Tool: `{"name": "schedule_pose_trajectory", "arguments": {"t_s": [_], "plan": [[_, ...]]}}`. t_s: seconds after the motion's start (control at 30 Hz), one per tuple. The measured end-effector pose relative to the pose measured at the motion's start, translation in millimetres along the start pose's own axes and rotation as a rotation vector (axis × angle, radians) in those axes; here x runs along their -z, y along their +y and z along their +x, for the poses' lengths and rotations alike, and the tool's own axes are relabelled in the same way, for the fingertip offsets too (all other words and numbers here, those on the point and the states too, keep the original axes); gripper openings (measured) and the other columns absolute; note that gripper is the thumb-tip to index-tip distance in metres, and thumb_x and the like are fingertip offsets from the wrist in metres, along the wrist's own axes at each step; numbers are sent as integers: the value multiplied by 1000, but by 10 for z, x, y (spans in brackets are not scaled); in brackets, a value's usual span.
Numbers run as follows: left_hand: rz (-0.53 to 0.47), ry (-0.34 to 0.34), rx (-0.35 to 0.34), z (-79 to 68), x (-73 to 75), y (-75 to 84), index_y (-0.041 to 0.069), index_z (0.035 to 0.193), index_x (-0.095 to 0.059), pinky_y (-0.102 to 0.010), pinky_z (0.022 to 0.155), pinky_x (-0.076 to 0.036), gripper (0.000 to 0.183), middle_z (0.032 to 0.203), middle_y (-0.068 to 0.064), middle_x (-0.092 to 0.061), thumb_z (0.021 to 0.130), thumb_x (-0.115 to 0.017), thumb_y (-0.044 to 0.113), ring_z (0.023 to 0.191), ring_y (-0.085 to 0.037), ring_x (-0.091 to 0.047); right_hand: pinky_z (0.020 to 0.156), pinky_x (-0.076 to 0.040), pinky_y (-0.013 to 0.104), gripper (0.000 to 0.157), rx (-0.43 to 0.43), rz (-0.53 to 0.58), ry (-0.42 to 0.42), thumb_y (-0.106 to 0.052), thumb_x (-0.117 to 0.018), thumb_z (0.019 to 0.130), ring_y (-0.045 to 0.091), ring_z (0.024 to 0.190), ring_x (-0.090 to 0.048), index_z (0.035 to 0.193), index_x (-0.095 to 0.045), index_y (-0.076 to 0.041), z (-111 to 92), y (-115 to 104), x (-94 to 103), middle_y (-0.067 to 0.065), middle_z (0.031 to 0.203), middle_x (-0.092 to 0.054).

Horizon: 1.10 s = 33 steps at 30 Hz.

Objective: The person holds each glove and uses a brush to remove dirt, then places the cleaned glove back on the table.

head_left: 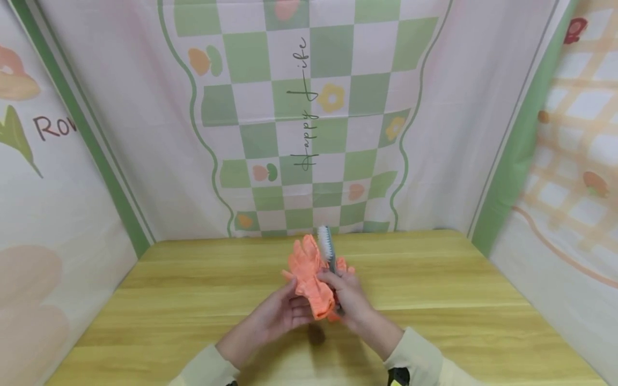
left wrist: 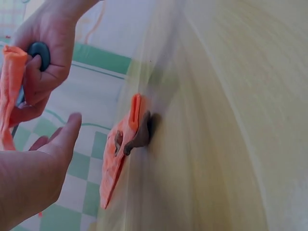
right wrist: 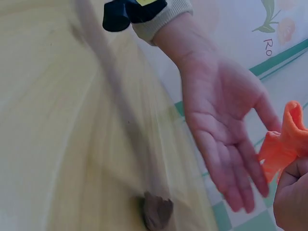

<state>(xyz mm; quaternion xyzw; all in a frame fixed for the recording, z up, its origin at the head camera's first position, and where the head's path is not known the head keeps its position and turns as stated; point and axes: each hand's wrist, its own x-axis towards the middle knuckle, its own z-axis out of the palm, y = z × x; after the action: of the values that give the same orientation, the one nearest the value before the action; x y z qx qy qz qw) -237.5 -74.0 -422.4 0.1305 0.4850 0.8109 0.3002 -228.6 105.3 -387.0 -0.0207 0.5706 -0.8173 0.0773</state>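
We're holding the orange glove (head_left: pixel 307 265) above the wooden table (head_left: pixel 193 300), cuff toward us, fingers pointing away. Grip state: the right hand (head_left: pixel 356 301) is wrapping its fingers around the handle of the brush (head_left: pixel 328 247), its thumb lying over the glove and pressing it there; the left hand (head_left: pixel 286 312) isn't clenching anything, its fingers reaching out straight under the glove and its thumb touching the near edge. Handling, our guess: we're dealing with something light, soft and floppy, hard to break, likely grippy rather than slick; it's bending at the wrist, so we're favouring a hold at the cuff or flat support under the palm. The brush is looking stiff and light, best taken by its handle, clear of the white bristles. Containers: we're not seeing any; the cuff is gaping a little, but we can't tell if anything is inside. Further out, a second orange glove (left wrist: pixel 111 166) is lying on the table, with a brown lump (left wrist: pixel 140 134) sitting just beside it, material unclear. Behind, a green-checked curtain (head_left: pixel 246 59) is hanging.
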Motion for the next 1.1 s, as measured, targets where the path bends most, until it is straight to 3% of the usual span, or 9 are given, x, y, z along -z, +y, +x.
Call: {"name": "schedule_pose_trajectory", "arguments": {"t_s": [0.17, 0.37, 0.57, 0.73, 0.93, 1.1], "plan": [[-68, 54, -60, 15, -39, 8, -8, 135, -40, -40, 102, -44, 58, 114, -14, -64, 105, -37, 41, 111, -25, -60, 38, -28, 17, 18, -40, -8, -12, -16, -59, 94, 3, 42, -32, 76, -58, -13, -26, 45, -8, -8, 54, -42], [-121, 145, -91, 12, -69, 29, -5, 125, -45, -32, 93, -49, 40, 104, -7, -66, 104, -45, 28, 100, -17, -61, 38, -26, 17, 19, -53, 8, -62, -14, -59, 93, 2, 42, -31, 74, -58, -15, -37, 81, 8, -9, 53, -39], [-179, 249, -127, -1, -93, 53, -12, 132, -34, -31, 94, -50, 43, 102, -9, -64, 102, -46, 16, 97, -16, -62, 40, -25, 16, 13, -59, 35, -108, -10, -57, 95, 2, 43, -30, 82, -57, -10, -53, 105, 29, -8, 53, -37], [-237, 296, -163, -17, -82, 74, -13, 133, -32, -31, 92, -52, 41, 98, -10, -67, 102, -45, 10, 92, -17, -66, 41, -25, 16, 9, -62, 36, -127, -8, -58, 94, 2, 43, -29, 85, -58, -9, -49, 123, 46, -8, 56, -39], [-232, 308, -177, -22, -42, 114, -7, 124, -38, -31, 87, -54, 29, 93, -8, -67, 102, -45, 11, 87, -15, -67, 41, -24, 16, 6, -88, -10, -93, -10, -59, 94, 2, 44, -29, 91, -60, -4, -43, 138, 117, -5, 68, -51], [-176, 344, -173, -25, 1, 122, -2, 112, -45, -28, 79, -55, 18, 86, -3, -65, 103, -43, 13, 81, -12, -64, 42, -23, 16, 17, -69, -140, 32, -16, -62, 95, 2, 45, -27, 100, -62, 0, -46, 103, 193, -6, 67, -51]]}}
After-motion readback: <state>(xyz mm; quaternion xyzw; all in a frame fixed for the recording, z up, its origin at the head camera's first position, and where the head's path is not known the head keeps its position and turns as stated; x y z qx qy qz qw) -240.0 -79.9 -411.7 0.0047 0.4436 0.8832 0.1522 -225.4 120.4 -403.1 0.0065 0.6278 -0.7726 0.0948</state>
